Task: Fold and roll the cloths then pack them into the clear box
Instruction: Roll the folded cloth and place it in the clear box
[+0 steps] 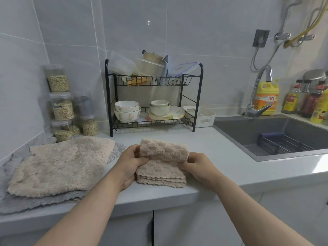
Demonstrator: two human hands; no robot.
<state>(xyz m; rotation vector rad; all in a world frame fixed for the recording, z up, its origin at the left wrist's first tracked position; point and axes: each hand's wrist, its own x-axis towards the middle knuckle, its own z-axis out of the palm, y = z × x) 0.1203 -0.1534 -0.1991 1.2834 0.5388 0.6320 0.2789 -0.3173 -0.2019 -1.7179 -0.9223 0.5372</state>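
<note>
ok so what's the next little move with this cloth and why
Probably roll it a turn further toward you. The folded beige cloth is only partly rolled: the roll sits at its far end, the left hand and right hand pinch it at either side, and flat scalloped layers lie unrolled nearer you.

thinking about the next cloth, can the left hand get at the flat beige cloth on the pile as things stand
Probably yes, once it lets go: the left hand grips the half-rolled cloth, but the flat beige cloth lies uncovered just beside it, with nothing standing between.
</note>
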